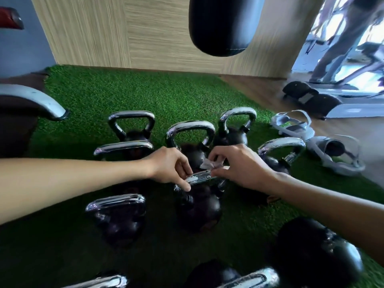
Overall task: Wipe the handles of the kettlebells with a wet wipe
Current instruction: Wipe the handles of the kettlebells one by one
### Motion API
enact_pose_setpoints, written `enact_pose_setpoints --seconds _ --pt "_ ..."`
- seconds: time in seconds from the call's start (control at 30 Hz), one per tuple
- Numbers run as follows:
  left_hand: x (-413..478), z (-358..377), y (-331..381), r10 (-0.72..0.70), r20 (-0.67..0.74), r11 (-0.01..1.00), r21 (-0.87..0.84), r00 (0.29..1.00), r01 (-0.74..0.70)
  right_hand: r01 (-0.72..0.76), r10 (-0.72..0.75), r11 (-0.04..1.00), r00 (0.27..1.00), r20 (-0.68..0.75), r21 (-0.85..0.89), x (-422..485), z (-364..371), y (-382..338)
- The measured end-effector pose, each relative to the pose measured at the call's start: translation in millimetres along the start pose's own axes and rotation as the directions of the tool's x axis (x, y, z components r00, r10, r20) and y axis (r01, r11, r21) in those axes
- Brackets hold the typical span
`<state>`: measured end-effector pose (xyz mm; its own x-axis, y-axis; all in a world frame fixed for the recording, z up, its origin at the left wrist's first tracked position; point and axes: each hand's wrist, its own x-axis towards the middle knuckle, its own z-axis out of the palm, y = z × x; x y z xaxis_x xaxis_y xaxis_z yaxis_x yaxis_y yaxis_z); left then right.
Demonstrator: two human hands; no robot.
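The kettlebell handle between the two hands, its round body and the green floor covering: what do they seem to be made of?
The handle looks like polished metal, probably chrome-plated: it is bright and mirrors the light. The body is dull black, perhaps cast iron or a rubber coat; the look leaves it open. The floor covering seems synthetic turf: short, dense green fibres.

Left forearm [72, 179]: showing bare all along to the wrist.
Right forearm [332, 206]: showing bare likewise, up to the wrist.
Left hand [168, 167]: showing bare.
Right hand [243, 169]: showing bare.
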<state>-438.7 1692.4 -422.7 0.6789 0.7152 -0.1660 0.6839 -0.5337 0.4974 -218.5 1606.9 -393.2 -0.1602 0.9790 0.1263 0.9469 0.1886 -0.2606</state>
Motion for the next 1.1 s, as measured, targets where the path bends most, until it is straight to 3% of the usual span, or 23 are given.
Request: enact_pose_setpoints --seconds 0.23,0.4,0.7,0.9,1.1 --pt "-4.2 16.6 -19.9 -0.001 -0.118 0.985 -0.171 0.993 -0.020 0.124 -0.124 0.992 0.992 0.005 -0.030 -8.2 32.4 -9.9" --pt "-8.0 22.2 -20.0 -0.044 -0.160 0.979 -0.205 0.986 0.011 0.244 -0.245 0.965 0.970 0.001 -0.094 -13.2 51.4 -13.4" --pt "-17.6 23.4 -5.2 -0.043 -0.221 0.999 -0.030 0.974 0.037 0.084 -0.087 0.994 0.995 -0.042 -0.072 -9.0 30.3 32.2" --pt "-24.6 27.7 4.3 -0.064 -0.244 0.995 0.064 0.968 0.081 0.239 -0.241 0.970 0.969 -0.049 -0.036 -9.5 45.3 -2.7" --pt "-26.1 29.1 9.1 -0.131 -0.248 0.990 0.024 0.960 0.141 0.078 -0.084 0.992 0.995 -0.055 -0.097 -19.9 23.8 68.1"
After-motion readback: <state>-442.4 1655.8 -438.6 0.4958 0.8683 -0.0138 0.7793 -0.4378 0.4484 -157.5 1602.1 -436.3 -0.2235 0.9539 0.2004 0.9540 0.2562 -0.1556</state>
